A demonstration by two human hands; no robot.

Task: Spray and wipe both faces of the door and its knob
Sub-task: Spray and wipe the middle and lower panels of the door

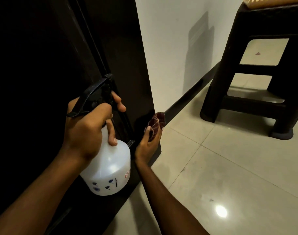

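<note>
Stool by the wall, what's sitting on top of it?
A tan basket-like thing rests on the stool. Only its bottom edge shows. The frame cuts off the rest, so its contents cannot be seen.

One camera sits on the person's head. It looks forward and down, close to the dark door point(124, 48), and seems low, near the floor point(229, 167).

Free room was found over the floor point(229, 167) at four o'clock; passage was blocked by the door point(124, 56) at ten, the stool point(263, 22) at two
</note>
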